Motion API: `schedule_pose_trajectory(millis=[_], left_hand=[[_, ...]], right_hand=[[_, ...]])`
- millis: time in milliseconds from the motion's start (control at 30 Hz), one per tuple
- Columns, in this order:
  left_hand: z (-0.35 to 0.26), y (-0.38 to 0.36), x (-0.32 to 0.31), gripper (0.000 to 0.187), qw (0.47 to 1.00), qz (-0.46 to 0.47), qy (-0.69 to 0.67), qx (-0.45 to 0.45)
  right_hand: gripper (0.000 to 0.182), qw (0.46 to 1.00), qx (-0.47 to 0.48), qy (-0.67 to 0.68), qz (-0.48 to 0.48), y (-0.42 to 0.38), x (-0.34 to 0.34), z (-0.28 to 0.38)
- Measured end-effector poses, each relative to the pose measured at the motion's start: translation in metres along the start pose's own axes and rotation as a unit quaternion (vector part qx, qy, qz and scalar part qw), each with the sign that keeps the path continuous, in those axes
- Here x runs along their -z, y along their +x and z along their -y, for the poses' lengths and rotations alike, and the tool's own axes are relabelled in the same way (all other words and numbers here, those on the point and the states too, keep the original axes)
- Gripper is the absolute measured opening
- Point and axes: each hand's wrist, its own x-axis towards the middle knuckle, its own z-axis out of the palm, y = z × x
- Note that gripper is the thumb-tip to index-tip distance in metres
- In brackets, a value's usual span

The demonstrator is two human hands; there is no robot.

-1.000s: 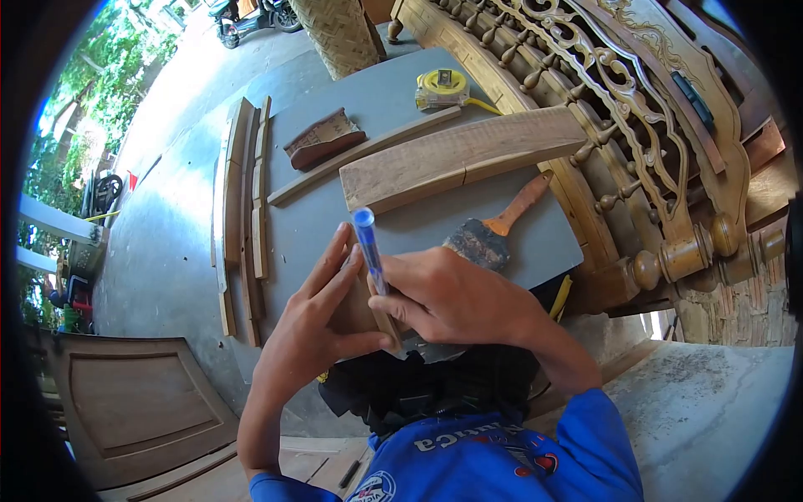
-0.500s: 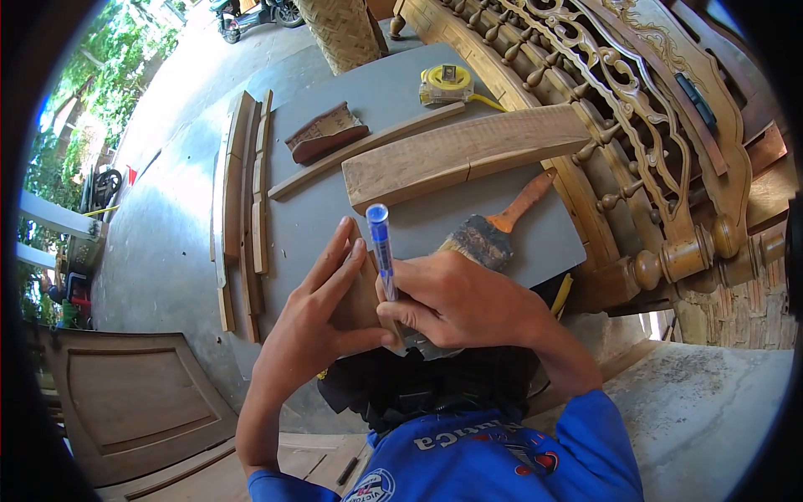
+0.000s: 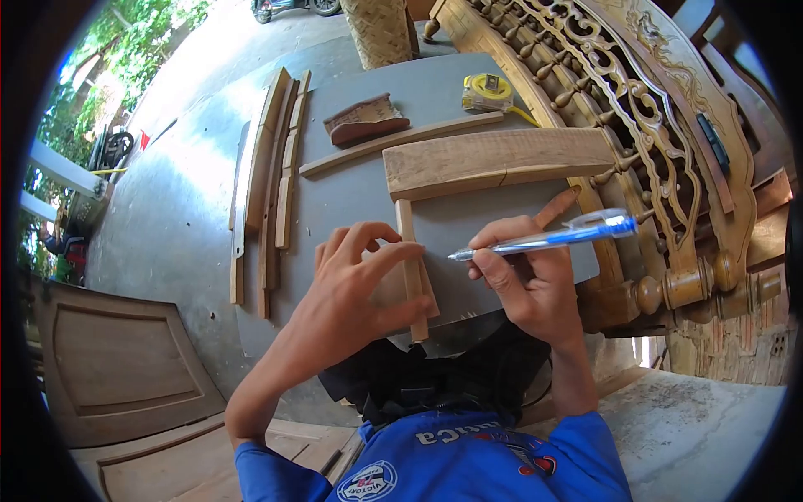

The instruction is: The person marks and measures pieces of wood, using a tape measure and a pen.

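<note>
My right hand holds a clear ballpoint pen with a blue cap end between thumb and fingers, its tip pointing left over the grey tabletop. My left hand curls its fingers over a short wooden strip, with index finger and thumb crossing it near my lap. The strip's far end meets the edge of a thick, slightly curved wooden block. Behind my right hand, a paintbrush shows only its wooden handle; the bristles are hidden.
A yellow tape measure, a curved brown scrap and a thin wooden stick lie on the grey table. Longer wooden strips line its left side. A carved wooden frame with spindles stands at right.
My right hand has moved right, away from the wooden strip, and the pen has tipped from upright to nearly level. My left hand's fingers have curled, and the strip now shows its narrow edge.
</note>
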Motion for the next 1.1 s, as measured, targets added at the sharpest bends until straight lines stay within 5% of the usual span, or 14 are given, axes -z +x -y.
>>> schedule_pose_trajectory(millis=[167,267,433,567,667,800,900,1100], left_hand=[[0.017,0.005,0.011,0.034,0.988,0.033,-0.121,0.089],[0.029,0.008,0.016,0.035,0.992,0.021,-0.073,0.100],[0.080,0.007,0.018,0.033,0.994,-0.061,0.025,0.089],[0.094,0.002,0.018,0.031,0.992,-0.033,0.093,0.077],[0.079,-0.009,0.009,0.030,0.986,-0.145,0.072,0.040],[0.048,-0.033,0.004,0.059,0.990,-0.087,-0.103,-0.030],[0.037,-0.040,-0.021,0.073,0.998,-0.048,-0.024,-0.016],[0.035,-0.032,-0.041,0.075,0.988,-0.136,-0.073,0.014]], right_hand=[[0.013,0.994,0.088,-0.064,-0.001,0.000,0.009,-0.003],[0.015,0.990,0.116,-0.071,0.036,-0.005,0.004,-0.010],[0.044,0.957,0.079,-0.185,0.208,-0.014,-0.007,-0.012],[0.053,0.953,0.086,-0.227,0.181,-0.012,-0.012,-0.012],[0.054,0.956,0.076,-0.213,0.188,-0.007,-0.015,-0.013],[0.052,0.959,0.065,-0.184,0.203,0.001,-0.009,-0.008],[0.049,0.961,0.083,-0.221,0.142,0.008,0.008,-0.003],[0.042,0.913,0.109,-0.386,0.082,0.007,0.037,-0.038]])
